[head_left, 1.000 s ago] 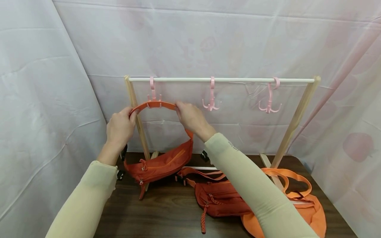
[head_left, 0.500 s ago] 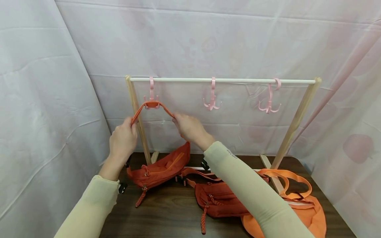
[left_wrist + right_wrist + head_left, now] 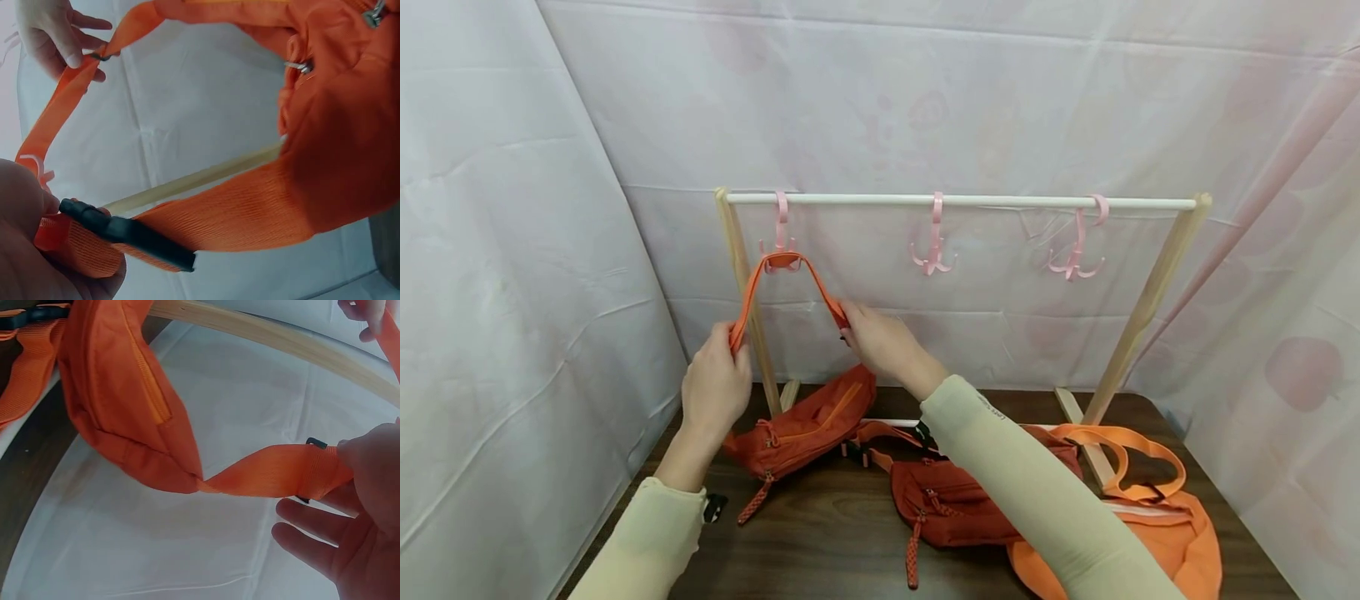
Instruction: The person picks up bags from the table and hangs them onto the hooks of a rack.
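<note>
A rust-orange waist bag point(image 3: 820, 421) hangs by its strap point(image 3: 824, 292), which loops over the leftmost pink hook point(image 3: 782, 223). My left hand point(image 3: 717, 387) grips the strap's left side below the hook. In the left wrist view, a black buckle point(image 3: 153, 244) lies right beside that hand. On the other side, my right hand point(image 3: 887, 342) pinches the strap between thumb and finger, close to a black slider point(image 3: 317, 443); its other fingers extend loosely in the right wrist view. The bag hangs tilted, right end higher, low over the table.
A white rod point(image 3: 865, 200) on wooden legs point(image 3: 1150, 308) also carries a middle pink hook point(image 3: 936, 242) and a right one point(image 3: 1077, 250). On the dark wooden table point(image 3: 820, 550) lie another rust waist bag point(image 3: 955, 508) and a bright orange bag point(image 3: 1195, 533), partly behind my right sleeve.
Both hands have moved down along the strap, drawing it from a wide arch into a steep, narrow loop over the hook. The bag has sunk slightly.
</note>
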